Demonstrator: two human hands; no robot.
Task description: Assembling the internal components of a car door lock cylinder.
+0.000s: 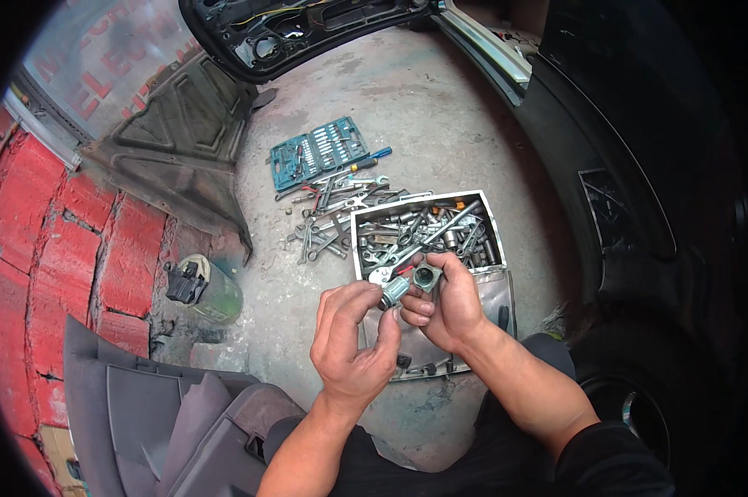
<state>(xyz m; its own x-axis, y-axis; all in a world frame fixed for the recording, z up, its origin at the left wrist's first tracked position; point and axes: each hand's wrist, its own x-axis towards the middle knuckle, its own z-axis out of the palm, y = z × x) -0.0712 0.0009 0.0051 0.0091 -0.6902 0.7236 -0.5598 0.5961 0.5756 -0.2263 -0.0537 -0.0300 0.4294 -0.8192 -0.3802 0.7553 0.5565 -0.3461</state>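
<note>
In front of me my left hand [353,344] is closed, thumb and fingers pinching a silver ribbed metal cylinder [395,291]. My right hand [453,302] grips a small greyish metal housing [426,278] with a round dark opening turned toward me. The two parts are side by side, and I cannot tell whether they touch. Just beyond them stands a white-rimmed box [357,248] full of wrenches, sockets and loose metal tools. A silver ratchet head [380,275] shows at its near side, partly hidden by the parts and fingers.
Loose wrenches [312,236] litter the floor left of the box. Behind them lies an open teal socket set [284,170], with a blue-handled screwdriver [380,154] beside it. A clear container [217,298] stands left, near grey door trim [159,414]. A dark car body [631,207] borders the right.
</note>
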